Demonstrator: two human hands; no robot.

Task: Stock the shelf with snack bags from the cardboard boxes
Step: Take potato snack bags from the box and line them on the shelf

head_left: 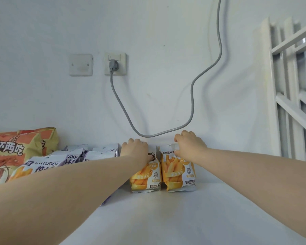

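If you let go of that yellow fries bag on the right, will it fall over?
Maybe. The right yellow bag stands upright on a narrow crimped bottom, so it probably tips easily. It looks puffy and light. The right hand pinches its top, likely steadying it.

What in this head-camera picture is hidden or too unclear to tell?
- Cardboard boxes: none in the head view, so how much stock is left is unknown.
- Left yellow snack bag: its top is covered by the left hand.
- Right yellow snack bag: the right hand covers its top corner.
- Orange bag: cut off by the left edge.
- Purple bags: partly behind the left forearm.
- Grey cable: its upper end leaves the frame.
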